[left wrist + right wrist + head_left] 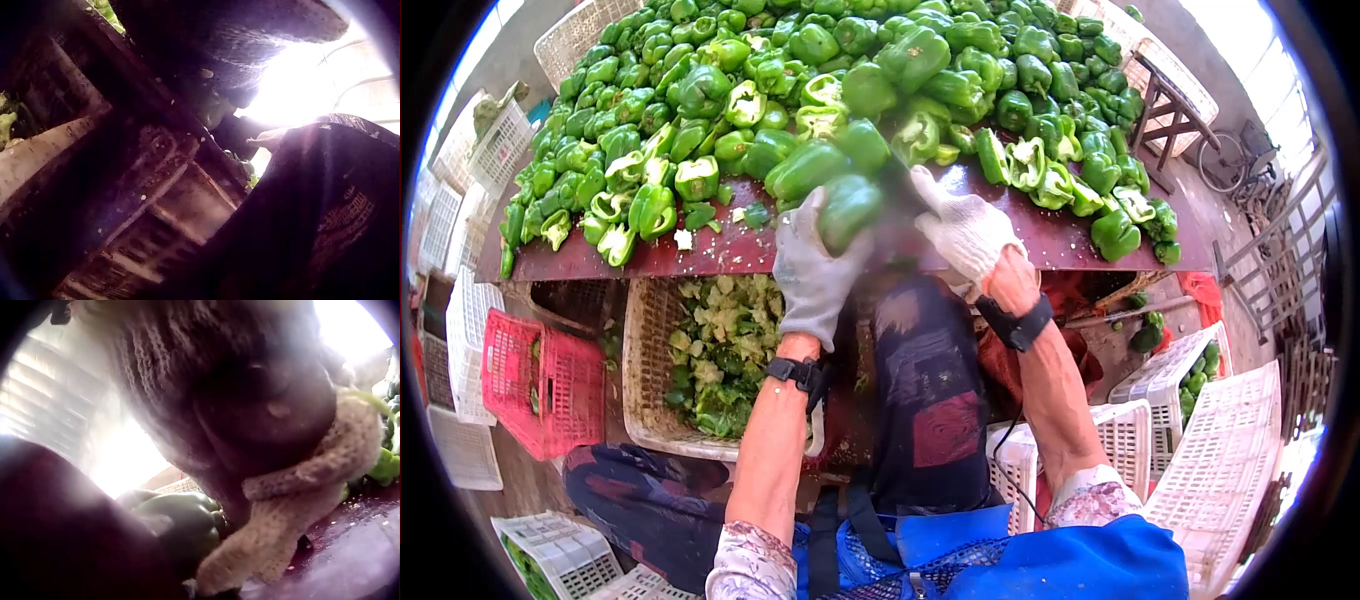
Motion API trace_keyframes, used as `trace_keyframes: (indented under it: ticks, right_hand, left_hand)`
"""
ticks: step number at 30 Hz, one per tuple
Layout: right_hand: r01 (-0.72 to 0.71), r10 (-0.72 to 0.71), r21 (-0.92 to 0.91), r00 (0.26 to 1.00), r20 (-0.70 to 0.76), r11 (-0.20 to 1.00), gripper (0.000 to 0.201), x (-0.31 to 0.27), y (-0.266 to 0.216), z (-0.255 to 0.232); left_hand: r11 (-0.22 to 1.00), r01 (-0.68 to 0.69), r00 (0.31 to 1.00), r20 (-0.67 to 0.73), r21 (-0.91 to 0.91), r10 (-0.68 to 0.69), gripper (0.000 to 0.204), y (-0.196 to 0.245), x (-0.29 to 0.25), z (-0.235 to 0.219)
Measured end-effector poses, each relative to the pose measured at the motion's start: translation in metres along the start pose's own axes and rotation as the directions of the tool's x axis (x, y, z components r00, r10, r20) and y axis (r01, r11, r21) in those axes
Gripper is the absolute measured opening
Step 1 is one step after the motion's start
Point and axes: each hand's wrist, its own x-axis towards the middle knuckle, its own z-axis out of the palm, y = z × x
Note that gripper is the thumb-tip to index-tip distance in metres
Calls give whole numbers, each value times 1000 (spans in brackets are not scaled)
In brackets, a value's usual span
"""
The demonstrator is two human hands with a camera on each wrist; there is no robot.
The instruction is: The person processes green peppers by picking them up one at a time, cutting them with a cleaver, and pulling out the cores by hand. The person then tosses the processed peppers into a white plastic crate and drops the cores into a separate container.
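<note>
Gloved left hand (815, 268) grips green pepper (849, 211); right hand (963, 232) curled, contents unclear (left wrist view dark).

No text, label, brand, number or sign can be read in any of the views. The dark cloth (340, 219) in the left wrist view carries a faint orange print, but it is too blurred and dim to make out as letters.
</note>
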Motion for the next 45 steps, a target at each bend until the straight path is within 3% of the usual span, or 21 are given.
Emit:
trace_keyframes:
  ticks: [1,3,7,10,13,15,17,18,22,23,24,27,30,32,39,41,42,43,45]
  right_hand:
    - [-56,54,25,996,68,998,67,-9,-5,-8]
    - [66,-63,100,997,-33,993,67,-8,5,3]
    - [156,-147,191,987,-64,969,65,-6,-1,5]
    - [212,-200,204,977,-80,956,68,-1,-13,3]
    - [159,-147,335,987,-61,929,67,2,-14,5]
    - [31,-34,480,999,-1,877,66,-9,-11,-5]
    - [67,-23,478,995,-98,876,64,-11,8,-4]
    - [155,-67,399,972,-225,904,62,-7,32,11]
    - [-113,204,464,967,-150,879,61,-39,42,-25]
    - [-134,231,468,961,-156,874,60,-45,50,-29]
    - [-53,169,373,943,-286,926,59,-47,57,-23]
    - [-181,275,377,938,-212,908,65,-58,74,-20]
    - [-110,303,457,877,-373,883,60,-60,87,-3]
    - [-153,394,672,893,-220,724,60,-74,83,-11]
    - [-44,261,705,944,-203,708,58,-90,40,-19]
    - [-20,225,669,949,-221,743,59,-89,32,-13]
    - [-3,203,638,949,-240,770,59,-89,28,-10]
    - [100,127,585,934,-335,805,60,-89,24,-7]
    - [23,160,619,958,-239,785,59,-94,14,-11]
  left_hand:
    - [1000,-14,1000,-7,-1,14,80,1,0,-1]
    - [999,-47,998,-31,2,47,77,5,2,-1]
    - [995,-73,995,-70,65,77,74,1,8,-9]
    - [998,20,998,-62,61,-16,72,-9,15,-24]
    - [1000,5,999,-45,24,-4,75,-21,21,-31]
    - [1000,-12,999,-51,13,12,80,-25,20,-29]
    - [999,-5,999,-47,39,7,80,-25,19,-29]
    - [999,2,999,-41,34,-1,79,-24,19,-28]
    - [999,33,999,-12,-9,-33,78,-20,19,-32]
    - [999,24,1000,-17,-22,-24,78,-20,20,-32]
    - [999,17,1000,-21,-34,-17,78,-19,20,-32]
    - [998,60,998,35,-34,-59,76,-14,18,-34]
    - [998,69,996,49,-5,-69,75,-12,19,-36]
    - [998,59,998,41,-37,-57,75,-17,18,-33]
    - [977,207,973,111,-57,-200,84,11,17,-25]
    - [947,270,959,144,-176,-246,85,22,17,-13]
    - [908,272,956,194,-318,-219,84,30,15,-7]
    - [849,275,954,238,-452,-182,82,37,14,-5]
    - [761,419,896,359,-496,-260,70,46,10,0]
